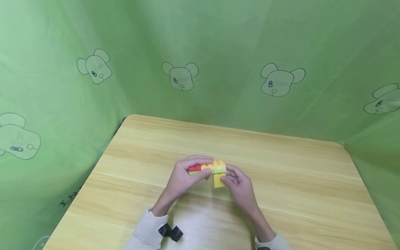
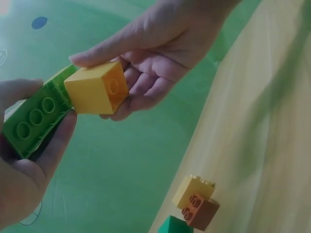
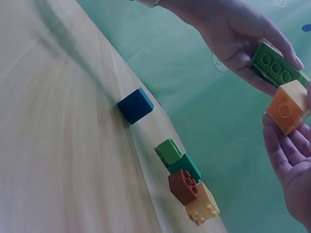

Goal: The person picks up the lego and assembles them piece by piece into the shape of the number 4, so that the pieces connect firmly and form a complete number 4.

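Above the table, my left hand [image 1: 182,175] grips a long green brick [image 2: 36,116], fingers on the far side and thumb on the near side. On top of it sit a red brick [image 1: 195,168] and orange-yellow bricks [image 1: 219,164]. My right hand [image 1: 240,188] pinches a yellow brick [image 1: 219,180] between thumb and fingers. This brick is under the right end of the green one, touching it; whether it is fully pressed on I cannot tell. Its hollow underside faces the right wrist camera.
Wrist views show loose bricks on the wooden table [image 1: 281,163]: a blue brick [image 3: 136,106], a light green brick [image 3: 169,151], a dark green brick [image 3: 187,167], a brown brick [image 3: 182,188] and a pale yellow brick [image 3: 204,203]. A green curtain [image 1: 218,41] hangs behind the table.
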Available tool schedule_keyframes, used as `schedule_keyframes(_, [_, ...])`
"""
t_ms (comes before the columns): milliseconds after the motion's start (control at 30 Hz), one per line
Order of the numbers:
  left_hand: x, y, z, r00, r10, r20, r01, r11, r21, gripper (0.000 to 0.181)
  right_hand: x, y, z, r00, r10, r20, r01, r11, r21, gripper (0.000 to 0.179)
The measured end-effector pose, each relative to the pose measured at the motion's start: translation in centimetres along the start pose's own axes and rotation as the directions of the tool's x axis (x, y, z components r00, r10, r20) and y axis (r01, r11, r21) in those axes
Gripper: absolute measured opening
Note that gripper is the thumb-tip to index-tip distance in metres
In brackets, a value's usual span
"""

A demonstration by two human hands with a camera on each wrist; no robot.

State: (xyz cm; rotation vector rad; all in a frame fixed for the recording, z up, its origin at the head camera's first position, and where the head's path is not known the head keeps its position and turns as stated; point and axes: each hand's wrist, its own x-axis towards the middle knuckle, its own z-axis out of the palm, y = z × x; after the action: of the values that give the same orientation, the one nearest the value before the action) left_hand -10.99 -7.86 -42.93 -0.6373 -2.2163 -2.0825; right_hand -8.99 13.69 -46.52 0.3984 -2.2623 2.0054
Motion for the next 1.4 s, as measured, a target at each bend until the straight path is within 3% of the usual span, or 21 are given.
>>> schedule_keyframes(367, [0.17,0.04,0.14,0.99,0.128,0.065,-0.132,0.989,0.069,0.03,-0.08,0.0,0.33,0.992,-0.123,-0.036,0.124,0.991,0.056,0.041])
schedule_keyframes(600, [0.27,0.08,-0.17,0.983,0.17,0.072,-0.178,0.976,0.127,0.029,0.0,0.05,0.36,0.976,-0.209,-0.06,0.213,0.974,0.079,0.042])
schedule_keyframes(733, [0.33,0.1,-0.32,0.977,0.194,0.086,-0.206,0.965,0.162,0.029,0.11,-0.06,0.34,0.974,-0.22,-0.062,0.224,0.971,0.08,0.04])
schedule_keyframes(833, [0.25,0.14,-0.36,0.98,0.176,0.099,-0.189,0.971,0.144,0.03,0.1,-0.03,0.31,0.974,-0.217,-0.058,0.221,0.973,0.068,0.04])
schedule_keyframes(1067, [0.11,0.44,-0.37,0.99,0.073,0.119,-0.079,0.996,0.05,0.03,0.0,-0.21,0.43,0.975,-0.217,-0.053,0.219,0.975,0.043,0.04])
schedule_keyframes(1400, [0.3,0.47,-0.39,0.984,0.1,0.148,-0.106,0.994,0.036,0.029,-0.11,-0.16,0.59,0.968,-0.246,-0.051,0.248,0.967,0.049,0.04])
